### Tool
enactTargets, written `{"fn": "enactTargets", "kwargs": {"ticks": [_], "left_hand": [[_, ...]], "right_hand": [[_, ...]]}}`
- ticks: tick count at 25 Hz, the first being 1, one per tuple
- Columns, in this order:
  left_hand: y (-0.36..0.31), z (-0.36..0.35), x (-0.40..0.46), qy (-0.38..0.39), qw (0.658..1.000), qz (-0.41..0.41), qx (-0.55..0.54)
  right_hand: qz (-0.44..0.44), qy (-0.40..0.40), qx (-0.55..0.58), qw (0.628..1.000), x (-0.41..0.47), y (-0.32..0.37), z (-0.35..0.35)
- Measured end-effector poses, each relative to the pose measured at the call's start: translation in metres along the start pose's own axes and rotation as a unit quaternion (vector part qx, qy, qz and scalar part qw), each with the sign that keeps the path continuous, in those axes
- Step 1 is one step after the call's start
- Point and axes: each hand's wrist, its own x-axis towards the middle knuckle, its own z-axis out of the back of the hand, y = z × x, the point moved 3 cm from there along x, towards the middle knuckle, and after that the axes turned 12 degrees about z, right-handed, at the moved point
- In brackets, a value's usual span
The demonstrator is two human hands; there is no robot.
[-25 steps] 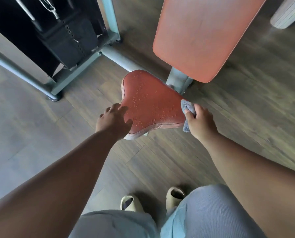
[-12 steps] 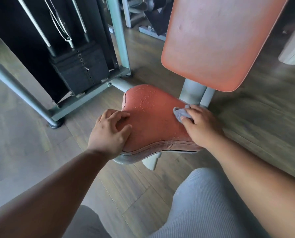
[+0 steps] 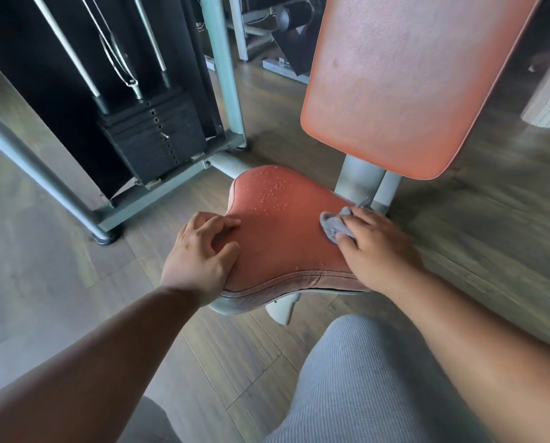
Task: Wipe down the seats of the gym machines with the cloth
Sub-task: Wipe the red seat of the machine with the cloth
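A: Item one, seat?
B: Seat (image 3: 283, 238), orange-red padded, centre of the scene on a pale grey frame. Droplets speckle its far left part; the near half looks mostly clear of them. Stitched rim along the near edge.

A: Item two, cloth?
B: Cloth (image 3: 332, 226), small, grey, bunched. It lies on the right side of the seat, toward the far edge, under the right hand (image 3: 376, 251).

A: State of that hand?
B: Palm down, fingers (image 3: 360, 220) spread flat over the cloth, thumb at its near edge, pressing it to the pad rather than closing around it.

A: Left hand?
B: Left hand (image 3: 200, 254), resting on the left edge of the seat, fingers loosely curled with tips on the pad, holding nothing.

A: Surroundings?
B: Backrest (image 3: 395, 84), same orange-red, tilted, far right of the seat. Weight stack (image 3: 153, 139), black, with steel guide rods, far left. Wood-plank floor (image 3: 491, 235) all around. Grey ribbed trouser leg (image 3: 363, 378) at the near edge.
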Motion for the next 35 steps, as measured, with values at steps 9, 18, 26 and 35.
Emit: {"fn": "enactTargets", "kwargs": {"ticks": [9, 18, 26, 35], "left_hand": [[0.001, -0.001, -0.002, -0.001, 1.0, 0.01, -0.014], [0.002, -0.001, -0.002, -0.008, 1.0, 0.003, -0.019], [0.003, -0.001, -0.002, -0.02, 0.999, 0.004, -0.037], [-0.001, -0.001, -0.003, -0.017, 0.999, 0.01, -0.032]], "right_hand": [[0.007, 0.002, -0.012, 1.0, -0.032, -0.015, 0.015], [0.089, 0.031, 0.022, 0.995, -0.005, 0.062, -0.005], [0.006, -0.015, -0.045, 0.999, -0.02, 0.014, 0.005], [0.083, -0.002, -0.087, 0.993, -0.036, 0.029, 0.001]]}}
